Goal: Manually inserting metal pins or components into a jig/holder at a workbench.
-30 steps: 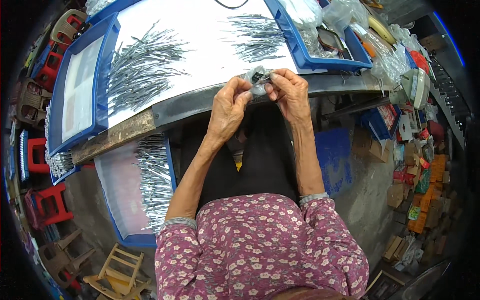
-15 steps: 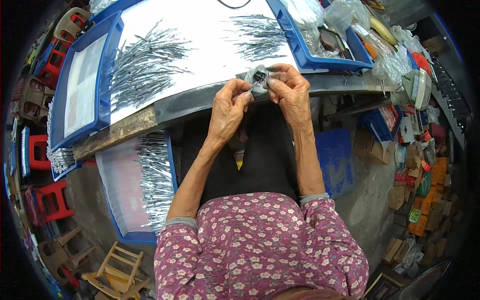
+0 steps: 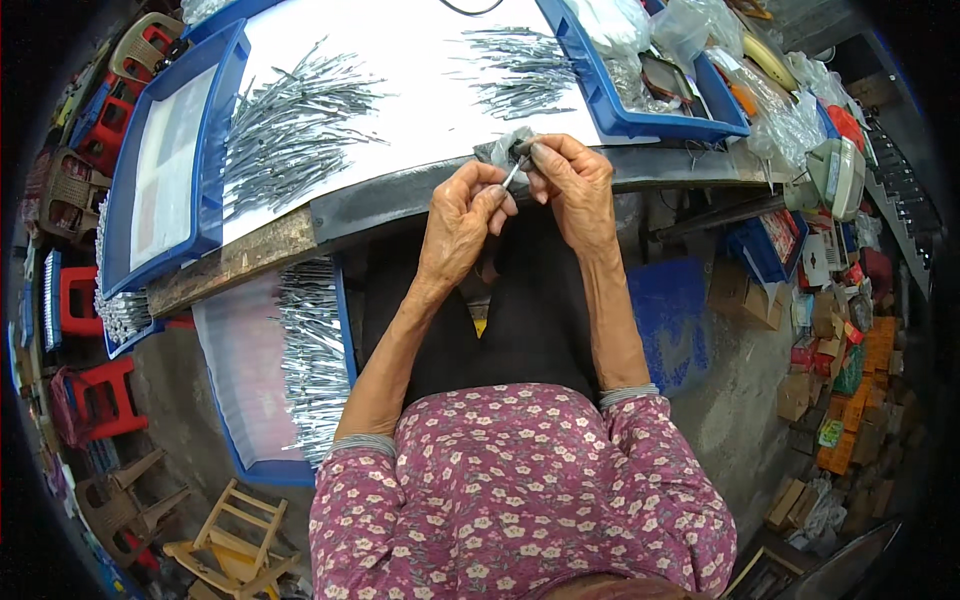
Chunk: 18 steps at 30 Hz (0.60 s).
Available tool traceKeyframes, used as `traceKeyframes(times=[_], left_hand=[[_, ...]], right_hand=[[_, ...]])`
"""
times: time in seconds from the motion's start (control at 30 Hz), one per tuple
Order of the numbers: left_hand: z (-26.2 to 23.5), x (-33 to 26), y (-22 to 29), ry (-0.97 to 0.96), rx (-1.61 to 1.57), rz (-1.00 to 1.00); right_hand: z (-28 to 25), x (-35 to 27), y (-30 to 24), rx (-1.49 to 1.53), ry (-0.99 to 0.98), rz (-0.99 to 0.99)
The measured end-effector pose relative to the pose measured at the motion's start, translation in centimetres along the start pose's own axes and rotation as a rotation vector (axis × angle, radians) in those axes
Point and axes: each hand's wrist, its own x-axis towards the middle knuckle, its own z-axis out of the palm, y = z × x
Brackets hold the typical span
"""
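- At the far left, the blue tray (image 3: 215,150) and the big heap of pins (image 3: 290,125) on the surface's (image 3: 420,80) left half lie as they did a second ago; nothing there has been touched.
- Below the surface's near edge, the low tray (image 3: 240,370) beside your left knee holds its row of pins (image 3: 312,360), also unchanged.
- Your left hand (image 3: 462,225) has dropped a little away from the right one. Its grip is nearly closed: thumb and forefinger pinch the lower end of one thin metal pin (image 3: 512,173).
- That pin now shows as a bare sliver between your two hands, just off the near edge at the middle. Half a second ago it was buried in the rag, so by my reading you are drawing it out, one wiping stroke close to finished.
- Your right hand (image 3: 570,185) stays put, fingers curled tight round the grey rag (image 3: 505,148), which wraps the pin's upper end.
- Beyond it, the smaller heap (image 3: 520,75) on the surface's right half is undisturbed.
- Far right, the blue bin (image 3: 650,115) of bags has not moved.
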Motion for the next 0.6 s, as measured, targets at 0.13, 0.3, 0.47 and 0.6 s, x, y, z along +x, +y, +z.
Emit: traceKeyframes(times=[0.13, 0.3, 0.47, 0.6], left_hand=[[0.1, -0.2, 0.4, 0.006, -0.112, -0.040], [0.0, -0.1, -0.1, -0.043, -0.190, -0.073], [-0.3, -0.1, -0.8, -0.094, -0.313, -0.129], [-0.3, -0.1, -0.9, -0.122, -0.377, -0.146]], right_hand=[[0.1, 0.0, 0.2, 0.068, 0.005, 0.025], [-0.2, -0.1, 0.7, 0.129, 0.000, 0.064], [-0.2, -0.2, 0.7, 0.208, -0.030, 0.110], [-0.3, -0.2, 0.7, 0.217, -0.037, 0.129]])
